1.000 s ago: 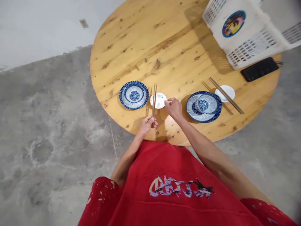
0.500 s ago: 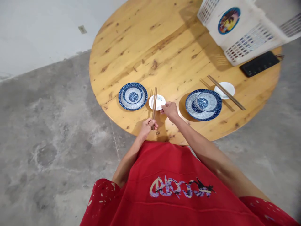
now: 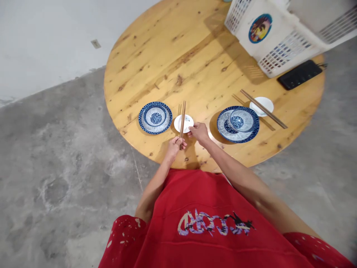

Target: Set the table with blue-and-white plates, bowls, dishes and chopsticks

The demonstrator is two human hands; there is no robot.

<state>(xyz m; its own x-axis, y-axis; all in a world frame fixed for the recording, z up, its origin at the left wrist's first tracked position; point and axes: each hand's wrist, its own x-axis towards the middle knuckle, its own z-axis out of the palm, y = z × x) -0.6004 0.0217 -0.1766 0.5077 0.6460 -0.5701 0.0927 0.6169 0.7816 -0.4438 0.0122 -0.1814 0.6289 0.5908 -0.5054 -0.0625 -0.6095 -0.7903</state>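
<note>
My left hand [image 3: 176,145] is closed round the near end of a pair of chopsticks [image 3: 183,120], which lies across a small white dish [image 3: 188,123]. At that dish's right rim, my right hand [image 3: 199,132] pinches the edge between thumb and fingers. To the left, a small blue-and-white bowl [image 3: 155,117] sits on a blue-patterned plate [image 3: 142,126]. Right of my hands is a second blue-patterned plate [image 3: 224,130] with a tilted-looking bowl [image 3: 245,120] on it. Beyond it, another pair of chopsticks [image 3: 264,109] rests across a second white dish [image 3: 260,102].
The round wooden table [image 3: 156,67] carries a white plastic basket [image 3: 276,37] with a round sticker at the far right. A black phone [image 3: 300,75] lies beside the basket. Concrete floor [image 3: 69,156] surrounds the table, and a white wall [image 3: 50,37] stands at the left.
The view has shifted slightly, so the table and basket appear a little further left. Both hands keep their hold on the chopsticks and the dish, nearly unmoved.
</note>
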